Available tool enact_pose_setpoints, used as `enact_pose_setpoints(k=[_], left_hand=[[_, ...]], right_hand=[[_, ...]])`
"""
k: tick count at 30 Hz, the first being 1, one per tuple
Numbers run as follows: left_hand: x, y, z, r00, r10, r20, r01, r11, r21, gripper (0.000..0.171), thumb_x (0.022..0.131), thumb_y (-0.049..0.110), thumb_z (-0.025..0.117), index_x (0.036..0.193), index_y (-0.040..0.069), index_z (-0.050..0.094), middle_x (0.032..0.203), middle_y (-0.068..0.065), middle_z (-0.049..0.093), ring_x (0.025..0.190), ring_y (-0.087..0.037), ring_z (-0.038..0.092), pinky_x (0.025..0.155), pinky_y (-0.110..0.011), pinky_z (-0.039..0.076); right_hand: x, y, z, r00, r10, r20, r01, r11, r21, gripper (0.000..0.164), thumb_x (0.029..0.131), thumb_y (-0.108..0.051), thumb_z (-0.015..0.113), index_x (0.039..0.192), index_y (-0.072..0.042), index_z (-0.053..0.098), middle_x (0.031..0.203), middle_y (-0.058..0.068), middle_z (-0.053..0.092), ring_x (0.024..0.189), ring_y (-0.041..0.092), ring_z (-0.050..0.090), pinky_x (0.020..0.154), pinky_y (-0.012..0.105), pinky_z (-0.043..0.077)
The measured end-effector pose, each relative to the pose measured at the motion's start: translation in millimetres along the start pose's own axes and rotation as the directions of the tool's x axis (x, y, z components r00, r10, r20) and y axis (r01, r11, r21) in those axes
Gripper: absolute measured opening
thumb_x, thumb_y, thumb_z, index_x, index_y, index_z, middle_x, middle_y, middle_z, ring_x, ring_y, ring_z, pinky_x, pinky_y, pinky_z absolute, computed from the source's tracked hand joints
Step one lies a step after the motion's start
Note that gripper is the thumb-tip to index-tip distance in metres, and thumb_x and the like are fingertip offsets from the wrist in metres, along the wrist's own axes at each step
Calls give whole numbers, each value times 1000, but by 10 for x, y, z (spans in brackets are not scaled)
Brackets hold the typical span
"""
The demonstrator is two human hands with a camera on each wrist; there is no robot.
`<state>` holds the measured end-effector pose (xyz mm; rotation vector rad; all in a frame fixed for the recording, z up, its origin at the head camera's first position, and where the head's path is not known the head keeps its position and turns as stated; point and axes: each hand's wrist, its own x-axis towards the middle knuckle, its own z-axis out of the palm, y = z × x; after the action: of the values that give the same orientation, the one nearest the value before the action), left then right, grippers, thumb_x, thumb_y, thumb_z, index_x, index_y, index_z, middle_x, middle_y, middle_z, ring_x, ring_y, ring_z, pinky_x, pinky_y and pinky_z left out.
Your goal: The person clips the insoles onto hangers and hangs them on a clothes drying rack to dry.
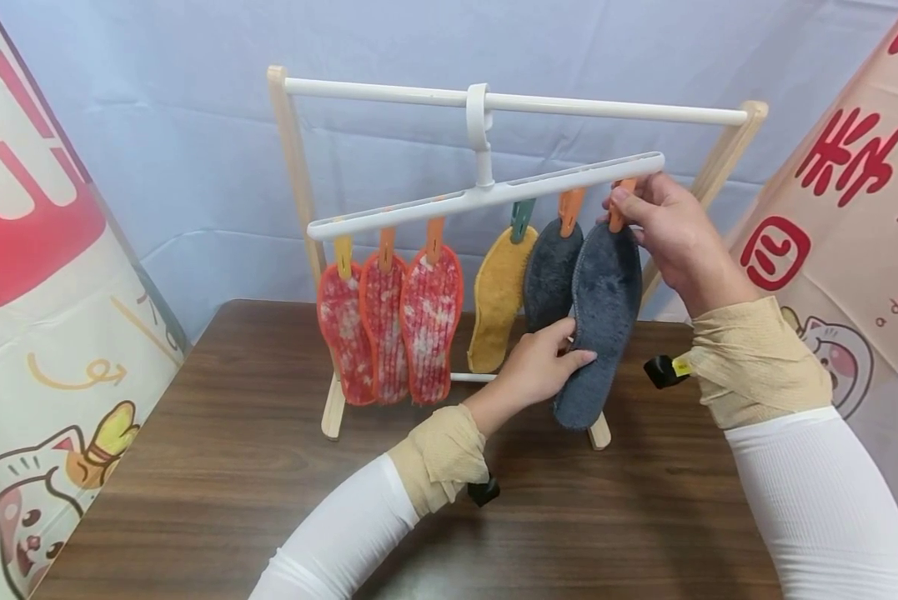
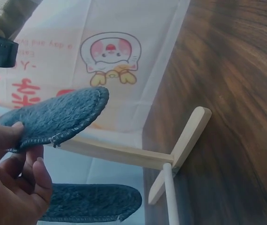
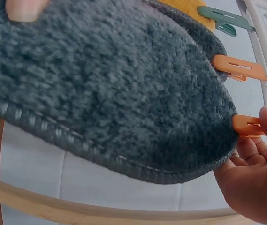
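A dark grey fuzzy insole hangs at the right end of a white hanger. My left hand pinches its side edge between thumb and fingers, also visible in the left wrist view. At its top, my right hand pinches an orange clothespin whose jaws are at the insole's end. Just left hangs a second grey insole from another orange clothespin. Beside that, a yellow insole hangs from a green clothespin. The hanger tilts up toward the right.
Three red-and-white insoles hang from yellow and orange clothespins on the hanger's left half. The hanger hooks over the white rod of a wooden-legged rack on a brown table. Printed cloths stand at both sides.
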<state>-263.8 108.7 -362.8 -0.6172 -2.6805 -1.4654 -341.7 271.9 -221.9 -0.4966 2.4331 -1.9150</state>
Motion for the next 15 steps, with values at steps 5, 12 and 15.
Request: enact_pose_setpoints(k=[5,12,15], left_hand=[[33,14,2,1000,-26,-10,26,999,-35,26,101,33,63,91,16,46,64,3,44,48,-7,33,51,-24,32],[66,48,15,999,-41,5,41,999,-31,29,101,34,62,90,14,45,62,2,40,47,-10,32,51,-24,31],[74,69,23,998,-57,8,58,998,-36,25,101,35,62,92,16,48,62,4,42,47,-10,35,51,-25,32]], right_hand=[[7,9,4,1000,12,-6,-12,998,-53,26,103,-40,52,118,-19,51,108,-11,58,110,6,52,111,47,24],[-3,5,-3,1000,4,-16,-6,997,-75,25,104,-40,52,117,-19,52,106,-14,59,118,10,47,114,52,19],[-20,1,3,999,-15,-30,13,998,-67,22,104,-38,53,114,-19,53,103,-15,60,114,8,49,115,48,20]])
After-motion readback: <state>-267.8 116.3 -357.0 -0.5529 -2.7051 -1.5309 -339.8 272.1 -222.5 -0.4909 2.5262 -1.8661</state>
